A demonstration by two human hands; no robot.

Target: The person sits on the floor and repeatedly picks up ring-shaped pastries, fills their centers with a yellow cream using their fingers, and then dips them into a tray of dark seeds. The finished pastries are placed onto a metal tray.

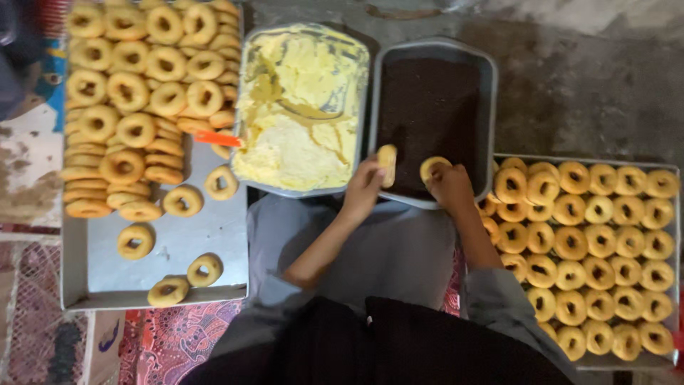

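Doughnut upright in left hand, right hand pressing another

Doughnuts golden-tan; cream pale yellow; sprinkles dark brown; trays grey; spatula handle orange; mat red floral.

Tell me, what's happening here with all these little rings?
A person sits among trays of ring-shaped pastries. The left hand holds one ring on edge and the right hand presses another ring, both over a grey pan of dark crumbs. A pan of yellow cream sits beside it, with a heaped tray to the left and a neatly filled tray to the right.
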